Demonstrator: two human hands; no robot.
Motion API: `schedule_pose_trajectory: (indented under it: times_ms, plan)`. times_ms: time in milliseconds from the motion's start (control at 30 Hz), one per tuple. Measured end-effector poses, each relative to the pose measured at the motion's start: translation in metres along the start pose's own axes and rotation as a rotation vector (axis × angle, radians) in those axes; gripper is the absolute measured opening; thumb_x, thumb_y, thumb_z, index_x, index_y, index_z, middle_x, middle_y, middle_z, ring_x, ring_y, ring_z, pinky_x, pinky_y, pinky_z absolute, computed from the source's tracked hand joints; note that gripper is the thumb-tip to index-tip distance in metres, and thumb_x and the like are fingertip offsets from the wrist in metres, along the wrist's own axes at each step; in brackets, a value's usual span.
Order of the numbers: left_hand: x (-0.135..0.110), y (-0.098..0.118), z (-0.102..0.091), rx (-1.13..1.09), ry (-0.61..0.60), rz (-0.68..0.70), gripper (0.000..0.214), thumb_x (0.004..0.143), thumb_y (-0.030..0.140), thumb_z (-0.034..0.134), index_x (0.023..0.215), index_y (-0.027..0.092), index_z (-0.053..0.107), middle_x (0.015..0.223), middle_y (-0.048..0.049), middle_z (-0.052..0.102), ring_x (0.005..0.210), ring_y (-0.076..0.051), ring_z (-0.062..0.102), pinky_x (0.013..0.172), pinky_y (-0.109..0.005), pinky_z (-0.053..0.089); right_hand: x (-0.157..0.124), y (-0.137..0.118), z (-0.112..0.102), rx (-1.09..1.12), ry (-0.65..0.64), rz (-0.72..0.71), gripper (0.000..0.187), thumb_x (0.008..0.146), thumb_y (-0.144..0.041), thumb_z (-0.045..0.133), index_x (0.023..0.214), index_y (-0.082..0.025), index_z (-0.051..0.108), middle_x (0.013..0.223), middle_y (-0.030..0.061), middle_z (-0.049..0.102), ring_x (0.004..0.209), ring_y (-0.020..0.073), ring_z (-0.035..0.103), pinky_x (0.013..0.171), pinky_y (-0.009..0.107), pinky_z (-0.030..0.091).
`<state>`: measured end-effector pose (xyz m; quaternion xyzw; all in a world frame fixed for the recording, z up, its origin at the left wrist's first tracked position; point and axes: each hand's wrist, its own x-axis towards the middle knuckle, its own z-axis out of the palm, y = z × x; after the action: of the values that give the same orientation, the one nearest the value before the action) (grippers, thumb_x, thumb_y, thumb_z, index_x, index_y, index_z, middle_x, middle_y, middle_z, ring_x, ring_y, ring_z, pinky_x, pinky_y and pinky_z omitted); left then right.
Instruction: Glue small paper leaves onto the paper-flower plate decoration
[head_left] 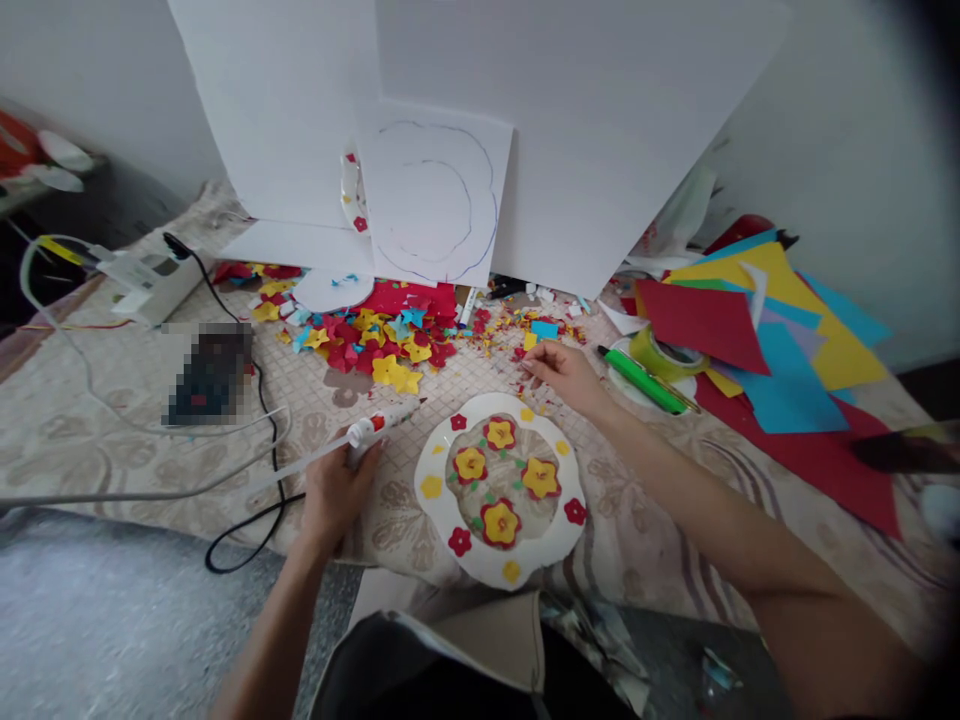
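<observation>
A white hot glue gun (375, 424) is in my left hand (341, 490), its dark nozzle pointing right and a pale glue stick sticking out behind. Beyond the front edge of the work, my right hand (566, 375) reaches over the small paper scraps, thumb and fingertips pinched together; what they hold, if anything, is too small to make out. Between my forearms lies a white scalloped paper ring (433, 520) with red and yellow paper flowers on it. Inside its opening are several larger yellow flowers (501, 522) with red backing and small green leaves.
Loose cut paper flowers (352, 340) heap at the back. A drawn white sheet (435, 200) leans on white boards. Coloured paper sheets (802, 385), a green cutter (649, 382) and a tape roll (664, 355) lie right. Left are a power strip (154, 285) and cables (259, 400).
</observation>
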<state>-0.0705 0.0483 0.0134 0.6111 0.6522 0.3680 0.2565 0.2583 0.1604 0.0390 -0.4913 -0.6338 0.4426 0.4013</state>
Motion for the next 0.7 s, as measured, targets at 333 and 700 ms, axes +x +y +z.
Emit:
schedule_pose_trajectory:
  times_ms: [333, 700]
  plan:
    - [0.020, 0.022, -0.010, 0.234, -0.016, 0.202, 0.028, 0.078, 0.040, 0.060, 0.063, 0.017, 0.056, 0.053, 0.0014, 0.049, 0.048, -0.012, 0.043, 0.048, -0.025, 0.029, -0.051, 0.009, -0.010, 0.071, 0.061, 0.081, 0.029, 0.074, -0.047, 0.069, 0.076, -0.020, 0.056, 0.058, -0.0016, 0.060, 0.050, 0.0133, 0.056, 0.050, 0.028, 0.048]
    - [0.043, 0.060, 0.007, 0.335, -0.234, 0.373, 0.033, 0.083, 0.045, 0.054, 0.063, 0.019, 0.047, 0.055, -0.0003, 0.049, 0.052, -0.014, 0.047, 0.052, -0.026, 0.027, -0.067, 0.009, -0.007, 0.133, 0.031, 0.113, 0.034, 0.074, -0.051, 0.069, 0.080, -0.020, 0.055, 0.068, 0.0019, 0.068, 0.062, 0.0153, 0.066, 0.061, 0.031, 0.056]
